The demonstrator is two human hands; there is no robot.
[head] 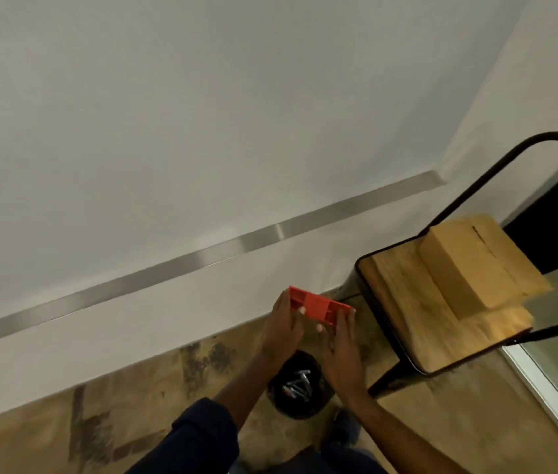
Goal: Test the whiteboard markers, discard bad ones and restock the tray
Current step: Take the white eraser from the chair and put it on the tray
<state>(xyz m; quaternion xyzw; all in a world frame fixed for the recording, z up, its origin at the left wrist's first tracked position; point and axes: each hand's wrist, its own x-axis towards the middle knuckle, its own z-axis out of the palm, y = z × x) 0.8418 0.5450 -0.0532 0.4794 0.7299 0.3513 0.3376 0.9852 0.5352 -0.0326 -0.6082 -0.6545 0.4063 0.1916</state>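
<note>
Tray (318, 304), red plastic, was held at its two ends by left hand (282, 325) and right hand (341, 340), fingers curled round its edges, above black bin (291, 408) containing markers (300, 384), beside chair (407, 319) carrying box (469, 265).

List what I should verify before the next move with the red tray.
1. Grip: left hand and right hand both hold the red tray: ok.
2. Tray stocked: no markers visible in it: not ok.
3. Discards: markers lie in the black bin below: ok.
4. Refill supply: cardboard box sits on the chair seat, contents: cannot tell.
5. Whiteboard ledge in view: ok.
</note>
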